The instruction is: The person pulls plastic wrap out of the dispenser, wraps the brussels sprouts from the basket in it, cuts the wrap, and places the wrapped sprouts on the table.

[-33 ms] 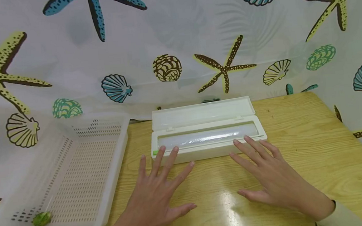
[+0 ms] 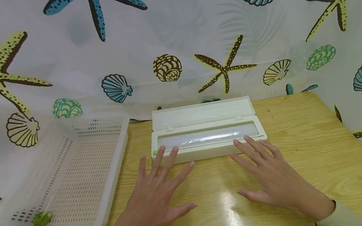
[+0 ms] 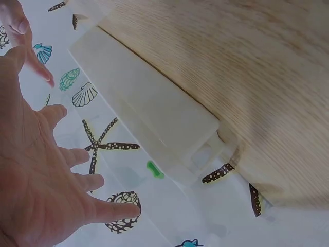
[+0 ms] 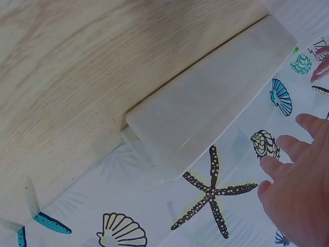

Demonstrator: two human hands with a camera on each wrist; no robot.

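Note:
A long white box (image 2: 204,154) lies across the middle of the wooden table, its hinged lid (image 2: 202,113) tipped back. Inside it is a roll of clear plastic film (image 2: 207,136), and a small green tab (image 2: 155,152) sits at its front left corner. My left hand (image 2: 156,197), fingers spread and holding nothing, hovers before the box's left part. On the other side my right hand (image 2: 270,177) is spread likewise, with fingertips overlapping the front right edge in the head view. Both wrist views show the box's plain front side (image 3: 149,98) beyond the spread fingers.
To the left stands a white perforated plastic basket (image 2: 116,169) with a small green vegetable (image 2: 42,219) in its near corner. The wooden table (image 2: 317,151) extends to the right. Behind hangs a white cloth (image 2: 174,31) printed with shells and starfish.

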